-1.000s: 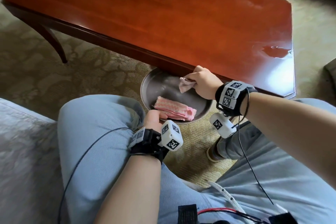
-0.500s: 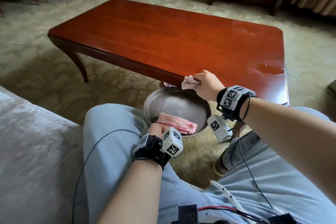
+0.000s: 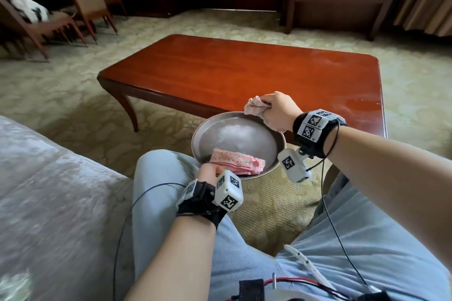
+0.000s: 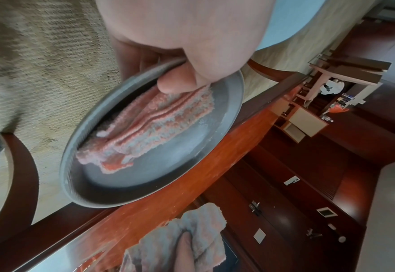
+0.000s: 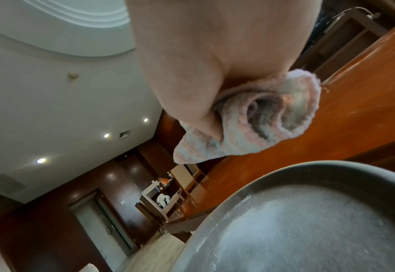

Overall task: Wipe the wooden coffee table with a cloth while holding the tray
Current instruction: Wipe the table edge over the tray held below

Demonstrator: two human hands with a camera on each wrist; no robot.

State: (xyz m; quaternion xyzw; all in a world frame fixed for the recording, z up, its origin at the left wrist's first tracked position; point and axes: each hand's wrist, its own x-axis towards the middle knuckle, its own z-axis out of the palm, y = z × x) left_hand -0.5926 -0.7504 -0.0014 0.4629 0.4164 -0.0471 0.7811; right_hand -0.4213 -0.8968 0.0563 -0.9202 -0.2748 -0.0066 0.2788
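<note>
On patterned carpet (image 3: pixel 61 95), glossy wooden coffee table (image 3: pixel 244 73)

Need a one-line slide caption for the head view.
Left hand holds tray with folded cloth; right hand grips cloth at table edge.

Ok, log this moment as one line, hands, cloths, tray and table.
left hand holds tray rim | folded cloth on tray | right hand grips bunched cloth over coffee table near edge
</note>
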